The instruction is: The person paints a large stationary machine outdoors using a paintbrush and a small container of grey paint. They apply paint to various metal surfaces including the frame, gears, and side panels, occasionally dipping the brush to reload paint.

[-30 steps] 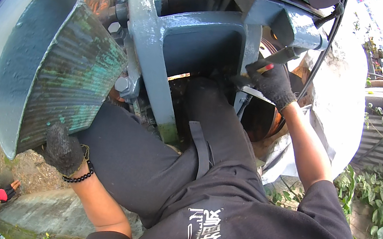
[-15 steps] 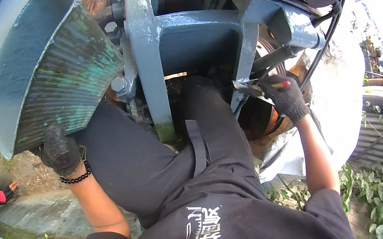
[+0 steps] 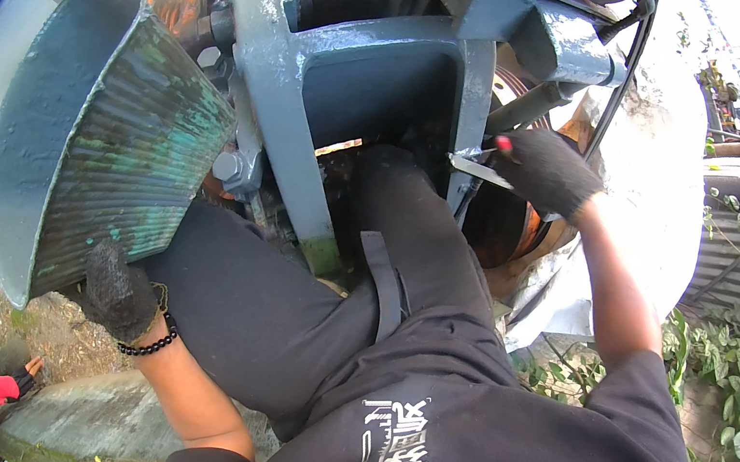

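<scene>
Overhead, the grey-blue machine frame (image 3: pixel 365 83) rises just beyond both gloved hands. Left of it, the ribbed green hopper (image 3: pixel 102 137) flares wide; the left hand (image 3: pixel 117 292) presses against its lower edge, fingers (image 3: pixel 106 260) curled loosely on the ribs, gripping nothing. The right hand (image 3: pixel 546 171) reaches up beside the frame's upright, its fingers (image 3: pixel 525 149) closed tight around a slim metal tool (image 3: pixel 478 168), whose tip pokes leftward from the fist, touching the upright.
</scene>
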### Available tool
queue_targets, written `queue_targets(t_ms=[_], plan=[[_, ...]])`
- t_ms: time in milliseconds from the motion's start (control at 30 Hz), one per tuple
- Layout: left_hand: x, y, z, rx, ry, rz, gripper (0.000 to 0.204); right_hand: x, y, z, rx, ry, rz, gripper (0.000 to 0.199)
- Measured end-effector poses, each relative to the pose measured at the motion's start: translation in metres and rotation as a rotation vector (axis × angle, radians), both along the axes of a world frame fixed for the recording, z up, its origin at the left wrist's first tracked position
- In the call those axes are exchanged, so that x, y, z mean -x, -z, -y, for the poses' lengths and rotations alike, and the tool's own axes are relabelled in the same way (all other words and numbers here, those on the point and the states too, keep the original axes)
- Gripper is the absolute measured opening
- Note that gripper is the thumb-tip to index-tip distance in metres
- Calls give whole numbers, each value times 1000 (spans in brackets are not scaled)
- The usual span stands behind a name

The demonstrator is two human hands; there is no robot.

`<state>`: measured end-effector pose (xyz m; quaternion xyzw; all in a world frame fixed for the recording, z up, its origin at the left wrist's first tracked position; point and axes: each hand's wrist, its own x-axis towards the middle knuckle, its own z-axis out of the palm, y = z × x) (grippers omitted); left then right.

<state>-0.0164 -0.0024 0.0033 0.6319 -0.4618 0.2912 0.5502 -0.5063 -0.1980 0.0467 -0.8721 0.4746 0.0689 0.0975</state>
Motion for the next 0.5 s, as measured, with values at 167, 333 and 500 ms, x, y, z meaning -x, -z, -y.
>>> queue_targets(t_ms=[167,333,500], plan=[[-10,3,-11,-181,-98,192,19,-37,40,37,6,-54,105,21],[-24,8,-23,-209,-76,317,15,-39,16,3,22,108,320,26],[-19,1,-23,-342,-153,507,14,23,48,-29,-164,308,626,24]])
